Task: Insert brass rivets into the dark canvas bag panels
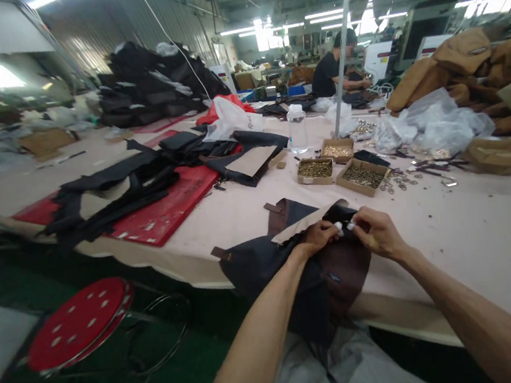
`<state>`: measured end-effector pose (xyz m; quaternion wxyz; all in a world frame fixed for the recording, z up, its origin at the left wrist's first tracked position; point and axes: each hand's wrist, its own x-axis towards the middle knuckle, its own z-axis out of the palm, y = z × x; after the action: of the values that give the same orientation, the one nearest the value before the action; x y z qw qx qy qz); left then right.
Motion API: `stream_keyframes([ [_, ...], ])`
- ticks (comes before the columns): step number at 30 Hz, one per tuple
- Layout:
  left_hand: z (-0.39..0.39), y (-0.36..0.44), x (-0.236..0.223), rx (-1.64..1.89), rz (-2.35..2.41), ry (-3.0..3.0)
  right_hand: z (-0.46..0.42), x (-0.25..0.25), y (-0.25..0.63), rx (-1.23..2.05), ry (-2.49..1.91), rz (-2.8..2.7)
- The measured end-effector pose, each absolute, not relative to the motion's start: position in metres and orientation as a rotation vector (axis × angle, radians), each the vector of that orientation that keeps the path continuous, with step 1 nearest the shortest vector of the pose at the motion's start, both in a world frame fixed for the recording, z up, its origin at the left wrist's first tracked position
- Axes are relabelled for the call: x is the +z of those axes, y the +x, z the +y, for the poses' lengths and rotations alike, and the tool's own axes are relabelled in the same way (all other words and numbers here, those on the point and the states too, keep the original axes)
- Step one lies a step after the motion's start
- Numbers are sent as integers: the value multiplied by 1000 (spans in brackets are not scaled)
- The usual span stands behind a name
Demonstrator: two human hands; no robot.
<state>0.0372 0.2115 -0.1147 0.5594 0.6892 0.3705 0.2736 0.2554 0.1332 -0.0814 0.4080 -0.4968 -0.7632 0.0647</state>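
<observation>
"So, anything at the centre of the frame?"

"Yes, a dark blue and brown sewn piece (316, 289), slightly below and right of centre. Lies partly on the pale table (475, 239), draped over the near edge towards the grey-clothed lap (301, 375)."

"And the left hand (319, 236)?"

"Bent round the upper part of the sewn piece, grasping cloth beside a beige flap (297, 225)."

"The right hand (378, 232), then?"

"Just beside, fingers curled inwards, tips near the left thumb. Small white bits at the fingertips of both. Cannot tell whether wrappings or small parts, nor whether pinching anything on the right."

"Anything near, further up?"

"Right of centre, three open cardboard boxes (354, 189) of small metal parts, with loose metal pieces (401, 182) beside. Behind them, a clear bottle (297, 130), upright."

"Left of centre?"

"A red board (169, 211) under dark cut pieces (117, 202). At lower left, a red stool (79, 325)."

"Upper right?"

"Brown bags (459, 67) in a heap, plastic bags (442, 122) in front, and, left of both, a co-worker (326, 75) in dark clothing."
</observation>
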Motion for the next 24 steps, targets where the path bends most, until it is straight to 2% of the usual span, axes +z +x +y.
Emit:
stream_keyframes([
  [5,204,33,-103,652,854,1454,131,-90,222,-184,-1120,-2119],
  [11,201,35,-105,701,846,1369,132,-104,231,-259,-1049,-2150],
  [14,201,38,-106,740,861,1367,130,-113,232,-128,-1050,-2124],
  [21,204,39,-110,732,919,1387,139,-127,241,479,-1318,-1679],
  [24,205,40,-112,750,921,1364,146,-128,243,578,-1386,-1678],
])
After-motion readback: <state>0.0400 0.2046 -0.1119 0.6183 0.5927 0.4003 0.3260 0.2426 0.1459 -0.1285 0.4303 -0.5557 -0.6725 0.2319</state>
